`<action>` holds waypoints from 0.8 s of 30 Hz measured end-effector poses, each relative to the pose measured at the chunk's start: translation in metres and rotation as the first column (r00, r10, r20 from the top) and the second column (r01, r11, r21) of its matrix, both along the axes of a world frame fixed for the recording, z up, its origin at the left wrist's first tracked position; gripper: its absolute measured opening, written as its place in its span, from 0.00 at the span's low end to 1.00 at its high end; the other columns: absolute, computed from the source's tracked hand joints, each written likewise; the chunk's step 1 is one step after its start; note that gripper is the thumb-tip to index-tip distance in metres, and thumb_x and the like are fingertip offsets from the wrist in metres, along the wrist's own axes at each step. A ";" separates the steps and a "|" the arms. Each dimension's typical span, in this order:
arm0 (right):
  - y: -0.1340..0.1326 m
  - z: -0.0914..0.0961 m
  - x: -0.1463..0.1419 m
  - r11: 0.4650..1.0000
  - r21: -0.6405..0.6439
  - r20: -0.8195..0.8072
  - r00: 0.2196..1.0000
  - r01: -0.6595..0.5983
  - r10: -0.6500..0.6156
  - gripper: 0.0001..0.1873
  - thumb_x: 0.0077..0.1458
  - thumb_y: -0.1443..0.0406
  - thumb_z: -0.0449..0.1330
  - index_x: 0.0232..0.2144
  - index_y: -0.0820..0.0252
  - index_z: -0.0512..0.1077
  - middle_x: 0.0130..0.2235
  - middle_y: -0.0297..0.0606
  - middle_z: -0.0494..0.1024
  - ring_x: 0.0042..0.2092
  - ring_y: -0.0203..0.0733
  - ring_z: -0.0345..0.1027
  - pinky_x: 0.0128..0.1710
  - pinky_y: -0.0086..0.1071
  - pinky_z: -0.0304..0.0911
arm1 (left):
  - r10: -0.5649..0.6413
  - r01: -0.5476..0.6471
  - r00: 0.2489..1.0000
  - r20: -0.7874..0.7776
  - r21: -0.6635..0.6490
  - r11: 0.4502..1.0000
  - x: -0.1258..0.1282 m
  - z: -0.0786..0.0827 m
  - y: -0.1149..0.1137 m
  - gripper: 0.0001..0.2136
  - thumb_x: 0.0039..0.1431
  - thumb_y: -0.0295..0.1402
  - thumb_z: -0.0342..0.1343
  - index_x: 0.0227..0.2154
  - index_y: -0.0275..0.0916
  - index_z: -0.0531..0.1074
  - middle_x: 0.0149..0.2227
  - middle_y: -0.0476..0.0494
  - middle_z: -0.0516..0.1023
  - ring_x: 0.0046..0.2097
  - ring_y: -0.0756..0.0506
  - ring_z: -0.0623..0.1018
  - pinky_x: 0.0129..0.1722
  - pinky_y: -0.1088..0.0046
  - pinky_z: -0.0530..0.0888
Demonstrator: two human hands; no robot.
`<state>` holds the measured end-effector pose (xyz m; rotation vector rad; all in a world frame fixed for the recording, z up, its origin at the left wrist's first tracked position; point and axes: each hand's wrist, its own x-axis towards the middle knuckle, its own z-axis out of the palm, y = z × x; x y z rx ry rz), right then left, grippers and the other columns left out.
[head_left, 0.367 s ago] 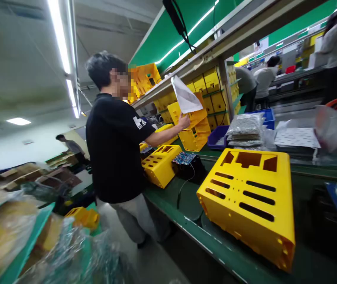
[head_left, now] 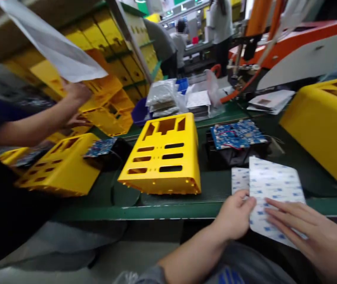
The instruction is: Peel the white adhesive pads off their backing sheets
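My left hand (head_left: 236,216) pinches the left edge of a white sheet (head_left: 278,183) printed with small blue marks, perhaps a backing paper. A second piece of the same print (head_left: 239,178) shows behind it on the left; whether the two are joined I cannot tell. My right hand (head_left: 313,230) lies against the front of the sheet with its fingers stretched out. Just beyond the sheet, a blue circuit board (head_left: 236,134) with red wires rests on a black base (head_left: 230,157). A slotted yellow housing (head_left: 156,173) stands on the bench to the left of my hands.
Another yellow housing (head_left: 319,134) is at the right. On the left, a co-worker's arm (head_left: 35,122) holds a white sheet (head_left: 58,51) near more yellow housings (head_left: 64,169). Bagged flat parts (head_left: 162,96) and papers (head_left: 270,101) lie behind. The green bench edge (head_left: 168,212) runs in front.
My view has swung right and down. Both my hands and the printed sheet, out of view before, are now in sight. The co-worker appears farther left, still holding up the white sheet.
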<state>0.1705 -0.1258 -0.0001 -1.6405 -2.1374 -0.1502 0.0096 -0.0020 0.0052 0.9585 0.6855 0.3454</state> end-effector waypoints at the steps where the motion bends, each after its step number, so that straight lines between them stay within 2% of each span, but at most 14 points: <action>1: -0.002 0.004 -0.004 1.000 -0.006 0.062 0.998 -0.003 0.004 0.18 0.65 0.64 0.44 0.46 0.50 0.72 0.55 0.29 0.66 0.52 0.41 0.63 0.53 0.38 0.59 | -0.012 0.013 1.000 0.020 -0.025 1.000 0.000 0.001 0.001 0.23 0.51 0.48 0.56 0.42 0.35 0.69 0.40 0.38 0.77 0.39 0.43 0.76 0.43 0.64 0.70; 3: 0.001 0.011 -0.015 0.999 0.016 0.087 0.995 0.040 -0.041 0.19 0.66 0.64 0.42 0.45 0.53 0.73 0.55 0.29 0.65 0.52 0.41 0.63 0.52 0.39 0.59 | -0.025 0.027 0.999 0.046 -0.049 0.998 0.000 0.004 0.000 0.21 0.53 0.47 0.55 0.43 0.35 0.68 0.40 0.39 0.77 0.40 0.43 0.76 0.43 0.64 0.70; 5: 0.005 0.018 -0.026 0.993 0.029 0.016 0.993 0.115 -0.115 0.20 0.66 0.65 0.42 0.42 0.55 0.74 0.54 0.29 0.67 0.51 0.39 0.64 0.51 0.38 0.61 | -0.006 0.008 0.998 0.060 -0.032 0.999 0.000 0.007 -0.003 0.18 0.56 0.44 0.54 0.43 0.36 0.68 0.43 0.39 0.76 0.46 0.41 0.74 0.49 0.63 0.68; 7: 0.006 0.022 -0.035 0.991 0.036 -0.013 0.992 0.128 -0.128 0.21 0.66 0.66 0.41 0.40 0.55 0.75 0.53 0.29 0.68 0.50 0.39 0.66 0.49 0.38 0.63 | 0.017 -0.017 0.998 0.067 0.002 1.000 0.001 0.008 -0.006 0.16 0.58 0.41 0.52 0.43 0.36 0.69 0.47 0.39 0.75 0.52 0.41 0.71 0.55 0.62 0.64; 14: 0.007 0.028 -0.044 0.988 0.104 -0.011 0.993 0.118 -0.118 0.23 0.65 0.69 0.40 0.35 0.59 0.76 0.47 0.33 0.73 0.46 0.39 0.68 0.44 0.36 0.66 | 0.038 -0.041 0.998 0.046 0.061 0.997 0.003 0.011 -0.007 0.16 0.61 0.38 0.49 0.46 0.34 0.69 0.50 0.38 0.74 0.54 0.40 0.70 0.57 0.61 0.63; 17: 0.009 0.029 -0.040 0.993 0.108 0.049 0.997 0.052 -0.057 0.21 0.64 0.71 0.42 0.36 0.60 0.76 0.47 0.34 0.73 0.46 0.38 0.68 0.44 0.34 0.65 | 0.040 -0.041 0.999 0.014 0.091 0.995 0.002 0.011 -0.009 0.16 0.62 0.39 0.48 0.47 0.35 0.69 0.51 0.38 0.73 0.54 0.40 0.70 0.58 0.62 0.63; 20: 0.009 0.026 -0.038 0.993 0.120 0.101 0.995 -0.020 0.008 0.20 0.64 0.72 0.43 0.37 0.63 0.75 0.48 0.37 0.72 0.46 0.39 0.68 0.44 0.34 0.64 | 0.052 -0.050 0.999 -0.013 0.109 0.993 0.003 0.011 -0.011 0.17 0.62 0.39 0.47 0.48 0.35 0.70 0.51 0.39 0.73 0.54 0.40 0.70 0.58 0.62 0.64; 24: 0.006 0.016 -0.042 0.992 0.127 0.144 0.990 -0.025 0.007 0.22 0.62 0.76 0.41 0.37 0.67 0.75 0.48 0.42 0.72 0.49 0.43 0.66 0.46 0.39 0.61 | 0.069 -0.066 0.997 -0.018 0.145 0.987 0.006 0.009 -0.014 0.17 0.62 0.39 0.46 0.48 0.37 0.70 0.52 0.41 0.73 0.56 0.42 0.69 0.59 0.65 0.62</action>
